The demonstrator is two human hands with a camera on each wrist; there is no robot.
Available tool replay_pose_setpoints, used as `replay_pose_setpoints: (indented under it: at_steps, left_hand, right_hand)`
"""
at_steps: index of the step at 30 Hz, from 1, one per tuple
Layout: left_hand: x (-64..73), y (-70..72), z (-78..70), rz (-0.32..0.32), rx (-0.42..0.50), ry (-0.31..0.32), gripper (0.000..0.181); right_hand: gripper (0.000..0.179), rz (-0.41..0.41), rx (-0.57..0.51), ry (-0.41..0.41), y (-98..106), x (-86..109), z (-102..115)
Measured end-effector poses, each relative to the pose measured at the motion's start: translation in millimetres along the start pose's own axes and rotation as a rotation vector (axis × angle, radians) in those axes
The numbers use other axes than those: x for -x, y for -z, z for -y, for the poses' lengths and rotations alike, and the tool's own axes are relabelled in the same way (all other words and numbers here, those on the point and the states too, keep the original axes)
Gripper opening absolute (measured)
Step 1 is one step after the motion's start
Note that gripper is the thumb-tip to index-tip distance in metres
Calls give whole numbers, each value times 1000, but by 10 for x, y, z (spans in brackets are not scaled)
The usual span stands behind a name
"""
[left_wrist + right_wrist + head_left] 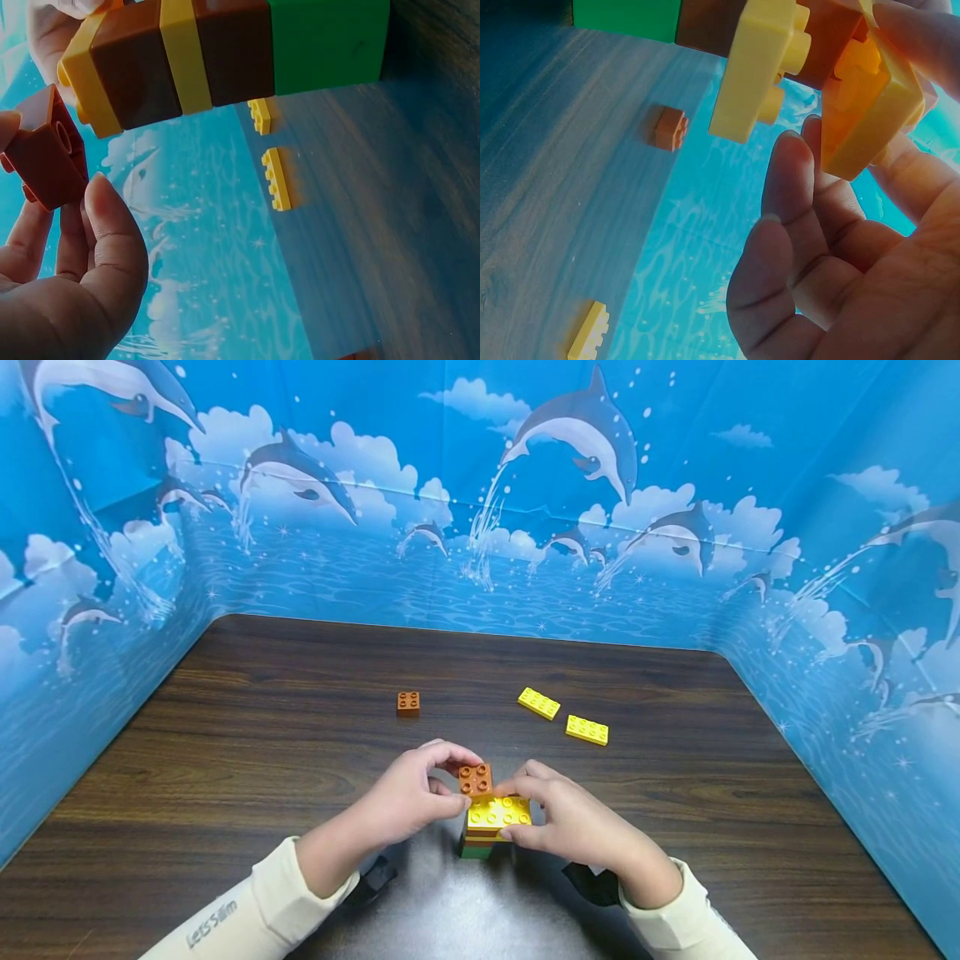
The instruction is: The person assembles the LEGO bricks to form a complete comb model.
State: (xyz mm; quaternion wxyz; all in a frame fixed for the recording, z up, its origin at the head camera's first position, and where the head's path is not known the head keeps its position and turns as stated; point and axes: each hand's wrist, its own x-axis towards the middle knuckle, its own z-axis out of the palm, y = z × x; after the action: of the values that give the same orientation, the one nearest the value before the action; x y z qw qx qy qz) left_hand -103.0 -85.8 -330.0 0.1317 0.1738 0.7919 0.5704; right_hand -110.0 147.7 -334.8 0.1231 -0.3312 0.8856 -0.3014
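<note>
A tower of toy building bricks stands before me, with a green brick (330, 49) at its base and brown and yellow layers alternating above. My left hand (408, 789) pinches a brown square brick (476, 780) between thumb and fingers. In the left wrist view a gap shows between this brick and the tower. At the tower's top, my right hand (558, 814) grips the end of the yellow eight-stud brick (498, 813). Its hollow underside (855, 90) shows in the right wrist view, where it overhangs the brown layer. A lower yellow brick (754, 71) also juts out.
Beyond the tower a loose brown brick (408, 703) lies on the dark wooden table (262, 710). Two yellow bricks, one farther back (538, 703) and one nearer (587, 729), lie to its right. A blue dolphin-print sheet (360, 568) borders the table.
</note>
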Motion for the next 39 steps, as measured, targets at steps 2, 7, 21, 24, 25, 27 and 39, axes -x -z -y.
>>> replay_pose_setpoints:
  at_steps: [2,7,21,24,25,27,39]
  left_hand:
    - [10,-13,2,3,-16,-8,39]
    - [29,-43,2,13,-58,-35,37]
    - [51,-58,1,39,-91,-50,37]
    - [51,-67,2,51,-102,-40,36]
    - [50,-72,2,56,-108,-36,36]
    - [43,-79,2,63,-119,-30,36]
    - [8,-76,-6,74,-156,-47,35]
  right_hand:
    - [40,7,-9,-3,5,0,-4]
    - [41,17,-23,-14,18,1,-6]
    - [42,23,-31,-17,22,7,-2]
    - [42,22,-31,-20,21,10,0]
    - [42,20,-30,-18,20,9,1]
    - [41,18,-29,-14,18,6,0]
    - [40,20,-31,-12,21,-3,-2]
